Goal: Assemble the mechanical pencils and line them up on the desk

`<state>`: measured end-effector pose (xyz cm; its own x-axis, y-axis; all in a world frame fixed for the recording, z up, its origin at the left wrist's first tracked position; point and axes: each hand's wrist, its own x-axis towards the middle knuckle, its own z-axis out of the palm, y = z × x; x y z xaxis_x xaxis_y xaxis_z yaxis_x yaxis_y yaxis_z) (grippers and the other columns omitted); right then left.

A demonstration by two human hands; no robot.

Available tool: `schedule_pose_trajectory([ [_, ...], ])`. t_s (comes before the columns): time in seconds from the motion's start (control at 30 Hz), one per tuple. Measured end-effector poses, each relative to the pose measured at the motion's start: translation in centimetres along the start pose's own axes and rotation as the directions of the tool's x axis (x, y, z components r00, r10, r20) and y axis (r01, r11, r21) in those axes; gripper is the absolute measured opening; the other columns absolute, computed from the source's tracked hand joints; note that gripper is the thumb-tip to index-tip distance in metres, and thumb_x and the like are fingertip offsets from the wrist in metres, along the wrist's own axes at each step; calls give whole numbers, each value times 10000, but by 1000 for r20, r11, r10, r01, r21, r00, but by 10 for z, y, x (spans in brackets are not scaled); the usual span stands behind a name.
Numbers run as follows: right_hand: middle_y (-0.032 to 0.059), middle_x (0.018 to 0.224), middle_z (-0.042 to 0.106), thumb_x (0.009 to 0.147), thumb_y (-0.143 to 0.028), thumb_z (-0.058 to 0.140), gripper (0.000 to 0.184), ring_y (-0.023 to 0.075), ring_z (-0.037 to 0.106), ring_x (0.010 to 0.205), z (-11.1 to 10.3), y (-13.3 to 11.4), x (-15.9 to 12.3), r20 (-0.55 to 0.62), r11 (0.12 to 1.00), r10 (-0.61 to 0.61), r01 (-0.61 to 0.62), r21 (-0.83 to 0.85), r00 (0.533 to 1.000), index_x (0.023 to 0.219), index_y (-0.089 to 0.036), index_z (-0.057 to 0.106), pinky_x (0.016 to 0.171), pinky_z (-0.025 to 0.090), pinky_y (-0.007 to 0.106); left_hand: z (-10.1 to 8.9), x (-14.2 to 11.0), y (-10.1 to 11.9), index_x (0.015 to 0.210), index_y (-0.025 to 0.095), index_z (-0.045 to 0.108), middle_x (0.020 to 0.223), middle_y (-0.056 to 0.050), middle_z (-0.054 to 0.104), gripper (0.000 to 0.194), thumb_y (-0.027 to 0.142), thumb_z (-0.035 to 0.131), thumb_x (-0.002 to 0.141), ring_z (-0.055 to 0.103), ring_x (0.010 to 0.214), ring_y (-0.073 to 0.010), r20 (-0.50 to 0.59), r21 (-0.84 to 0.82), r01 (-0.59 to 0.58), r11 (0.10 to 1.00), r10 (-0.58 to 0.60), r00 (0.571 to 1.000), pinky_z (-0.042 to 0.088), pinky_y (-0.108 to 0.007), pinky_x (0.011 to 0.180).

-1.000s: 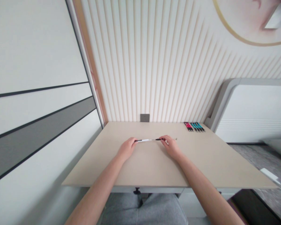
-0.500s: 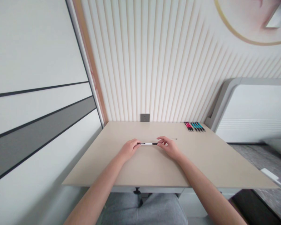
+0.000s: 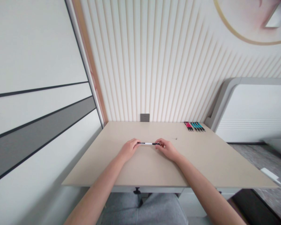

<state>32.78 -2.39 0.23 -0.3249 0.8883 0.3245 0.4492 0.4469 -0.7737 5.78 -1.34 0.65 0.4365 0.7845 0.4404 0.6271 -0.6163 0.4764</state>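
Observation:
A thin white pen (image 3: 148,143) with black ends lies level between my two hands, just above the beige table (image 3: 201,162). My left hand (image 3: 128,148) pinches its left end with closed fingers. My right hand (image 3: 166,147) is closed on its right end. Both forearms reach in from the bottom of the view. A tiny dark piece (image 3: 175,138) rests on the table just right of my right hand.
A row of several red and teal pens (image 3: 194,126) lies at the back right of the table. A grey wall socket (image 3: 144,117) sits at the table's back edge. A white cabinet (image 3: 255,112) stands to the right, a white panelled wall to the left.
My hands have come closer together and slightly nearer to me. The visible stretch of pen between them has grown shorter. The row of pens has not moved.

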Motion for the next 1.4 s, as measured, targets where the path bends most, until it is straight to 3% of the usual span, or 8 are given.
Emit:
schedule_pose_trajectory([
  [0.17, 20, 618, 655, 963, -490, 330, 516, 138, 572, 567, 0, 4, 0, 50, 996, 90, -90, 18, 995, 696, -186, 650, 608, 447, 269, -1, 1, 3, 1021, 217, 633, 968, -42, 660, 186, 282, 477, 944, 608, 905, -184, 41, -2, -41, 999, 41, 998, 468, -302, 822],
  [0.4, 39, 911, 681, 826, -379, 626, 403, 160, 603, 759, -7, 0, 1, -92, 994, -106, 107, 7, 990, 1190, -225, 548, 703, 466, 291, -2, 0, 1, 1032, 215, 630, 955, -49, 655, 206, 295, 460, 948, 611, 910, -191, -22, -1, 5, 1000, -5, 1000, 474, -308, 813],
  [0.53, 28, 805, 669, 867, -380, 563, 201, 163, 578, 732, -7, 2, 2, -76, 995, -86, 82, -63, 993, 915, -206, 650, 670, 448, 284, -1, 0, 0, 1027, 216, 629, 961, -47, 655, 200, 293, 463, 948, 610, 907, -188, -2, -9, -9, 1000, 9, 1000, 474, -305, 813],
  [0.67, 4, 650, 620, 940, -417, 426, 382, 142, 524, 606, -6, 5, 2, -35, 993, -12, 8, -119, 999, 733, -198, 660, 595, 406, 267, -1, 0, 2, 1014, 222, 631, 960, -39, 655, 196, 300, 463, 952, 610, 902, -182, 7, 7, -34, 999, 34, 999, 469, -296, 811],
  [0.87, 25, 887, 672, 846, -396, 598, 348, 158, 588, 752, -6, 2, 1, -68, 995, -91, 88, -54, 993, 1151, -230, 598, 693, 452, 277, -1, 0, 1, 1000, 212, 628, 943, -40, 653, 183, 297, 474, 948, 612, 884, -183, -2, 26, -9, 1000, 9, 1000, 467, -289, 791],
  [1.13, 2, 579, 602, 968, -458, 329, 505, 143, 543, 564, -4, 5, 0, 13, 992, 56, -54, -117, 998, 652, -207, 631, 609, 417, 270, 1, 0, 0, 987, 215, 641, 923, -29, 673, 145, 279, 525, 928, 622, 863, -172, 20, 8, -71, 997, 71, 997, 461, -277, 790],
  [1.3, 27, 895, 678, 857, -409, 581, 337, 158, 595, 748, -5, 2, 1, -52, 996, -62, 58, -68, 997, 1138, -223, 596, 695, 451, 272, 1, 0, -1, 987, 208, 646, 923, -35, 672, 165, 286, 512, 930, 620, 856, -177, -12, 4, -35, 999, 35, 999, 470, -287, 780],
  [1.4, 24, 866, 669, 856, -393, 580, 252, 155, 582, 752, -6, 0, 1, -57, 993, -74, 68, -91, 996, 1024, -211, 627, 685, 437, 264, 1, 0, -2, 997, 204, 646, 915, -35, 671, 175, 293, 511, 930, 620, 857, -177, -4, 3, -38, 999, 38, 999, 474, -288, 786],
])
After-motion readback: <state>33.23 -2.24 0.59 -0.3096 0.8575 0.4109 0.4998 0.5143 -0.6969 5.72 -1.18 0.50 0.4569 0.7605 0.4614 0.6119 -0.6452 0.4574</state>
